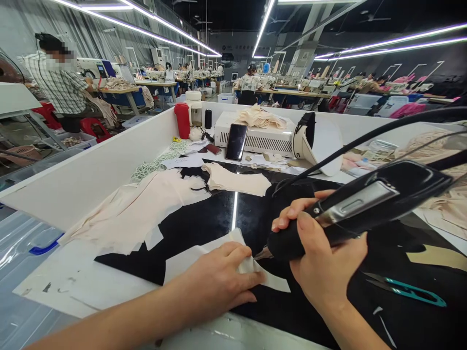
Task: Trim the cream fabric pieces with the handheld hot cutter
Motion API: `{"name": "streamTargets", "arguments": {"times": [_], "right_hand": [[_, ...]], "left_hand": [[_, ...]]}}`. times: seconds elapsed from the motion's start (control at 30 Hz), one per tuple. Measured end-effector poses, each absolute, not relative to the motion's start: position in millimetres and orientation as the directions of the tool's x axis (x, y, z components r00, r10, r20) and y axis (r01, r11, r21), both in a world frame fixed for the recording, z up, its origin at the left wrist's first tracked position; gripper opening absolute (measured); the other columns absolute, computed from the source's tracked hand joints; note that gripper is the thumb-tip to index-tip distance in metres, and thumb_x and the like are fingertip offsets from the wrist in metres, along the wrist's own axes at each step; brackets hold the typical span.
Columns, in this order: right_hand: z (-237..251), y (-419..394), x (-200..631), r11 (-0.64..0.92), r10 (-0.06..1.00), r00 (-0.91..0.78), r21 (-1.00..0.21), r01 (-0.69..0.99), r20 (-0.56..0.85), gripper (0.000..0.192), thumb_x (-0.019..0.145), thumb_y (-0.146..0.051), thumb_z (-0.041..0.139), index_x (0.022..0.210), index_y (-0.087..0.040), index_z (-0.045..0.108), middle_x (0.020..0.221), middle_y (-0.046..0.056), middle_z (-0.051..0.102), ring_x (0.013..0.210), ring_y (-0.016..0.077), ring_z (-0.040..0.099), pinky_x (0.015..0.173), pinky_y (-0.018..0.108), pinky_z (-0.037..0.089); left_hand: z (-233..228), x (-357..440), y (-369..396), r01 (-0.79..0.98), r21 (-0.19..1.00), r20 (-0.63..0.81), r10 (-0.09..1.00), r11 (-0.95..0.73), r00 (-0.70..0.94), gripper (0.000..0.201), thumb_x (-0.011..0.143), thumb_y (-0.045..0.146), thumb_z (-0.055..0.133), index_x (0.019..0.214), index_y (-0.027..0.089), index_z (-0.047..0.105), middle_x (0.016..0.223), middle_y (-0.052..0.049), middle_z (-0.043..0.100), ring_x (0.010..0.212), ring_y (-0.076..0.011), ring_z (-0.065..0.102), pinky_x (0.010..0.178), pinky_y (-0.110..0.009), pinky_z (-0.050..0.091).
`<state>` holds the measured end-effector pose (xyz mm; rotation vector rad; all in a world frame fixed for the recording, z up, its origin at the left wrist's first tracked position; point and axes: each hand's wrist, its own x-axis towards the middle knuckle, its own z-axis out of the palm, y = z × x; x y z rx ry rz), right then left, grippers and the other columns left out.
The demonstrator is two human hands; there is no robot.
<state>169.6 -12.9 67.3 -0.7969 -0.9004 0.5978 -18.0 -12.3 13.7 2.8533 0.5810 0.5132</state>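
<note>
My right hand [321,253] is wrapped round a black corded hand tool [386,194] with a long silver lever on its side. The tool's narrow metal tip [265,253] points down and left, close to the fabric. My left hand [226,272] has its fingers bent and pressed together on a pale fabric piece [195,257], which lies over the black work surface [204,218]. One strip of this fabric runs out to the right beneath my fingertips. Whether the tip touches the fabric, I cannot tell. Teal-handled thread snips [412,290] lie right of my right hand.
Cream fabric pieces [127,209] and a small stack [237,179] lie behind my hands. A phone [236,142] leans on a white vented box [266,131]. Black cables [365,138] cross at right. White side panels [91,180] border the table. Seated people work beyond.
</note>
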Motion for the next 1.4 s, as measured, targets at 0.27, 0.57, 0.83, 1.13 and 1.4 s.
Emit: {"name": "streamTargets", "arguments": {"times": [0.27,0.57,0.83,1.13,1.4], "right_hand": [[69,-14,193,0.561,0.711,0.51,-0.828,0.005,0.484,0.051,0.08,-0.04,0.1,0.116,-0.029,0.065,0.086,-0.008,0.075,0.069,0.0173,0.072,0.071,0.036,0.064],[38,-24,272,0.302,0.755,0.341,-0.76,0.576,0.559,0.064,0.076,-0.073,0.092,0.12,-0.03,0.074,0.112,0.005,0.084,0.095,0.0306,0.08,0.078,0.044,0.066],[-30,-25,372,0.281,0.82,-0.075,-0.284,0.917,0.568,0.067,0.104,-0.083,0.05,0.125,-0.026,0.078,0.129,0.016,0.08,0.121,0.043,0.074,0.105,0.061,0.059],[-58,-3,381,0.253,0.837,-0.093,-0.231,0.94,0.54,0.062,0.113,-0.063,0.038,0.084,-0.024,0.077,0.085,0.014,0.076,0.074,0.0349,0.074,0.071,0.052,0.06],[-48,2,369,0.267,0.815,-0.098,-0.22,0.938,0.571,0.032,0.108,-0.031,0.044,0.095,-0.027,0.072,0.098,0.011,0.08,0.086,0.0321,0.079,0.079,0.048,0.064]], "left_hand": [[15,-30,8,0.413,0.344,0.359,0.524,-0.843,0.772,0.023,0.118,0.027,0.055,0.134,0.02,0.07,0.131,-0.01,0.073,0.118,-0.0218,0.071,0.105,-0.035,0.061],[13,-25,45,0.681,0.505,0.172,0.835,-0.53,0.523,0.015,0.104,0.034,0.07,0.106,0.019,0.069,0.109,-0.006,0.064,0.104,-0.0267,0.062,0.099,-0.043,0.055],[22,-19,52,0.562,0.74,0.048,0.862,-0.37,0.504,0.01,0.091,0.029,0.068,0.087,0.021,0.064,0.091,-0.001,0.065,0.088,-0.0214,0.061,0.081,-0.033,0.049],[29,-19,40,0.372,0.928,-0.18,0.861,-0.011,0.476,0.041,0.078,0.052,0.082,0.098,0.018,0.073,0.09,-0.002,0.07,0.083,-0.0183,0.063,0.076,-0.029,0.045],[34,-15,26,0.305,0.947,-0.244,0.846,0.102,0.474,0.055,0.071,0.066,0.09,0.089,0.018,0.071,0.075,0.004,0.062,0.066,-0.0109,0.045,0.065,-0.025,0.031]]}}
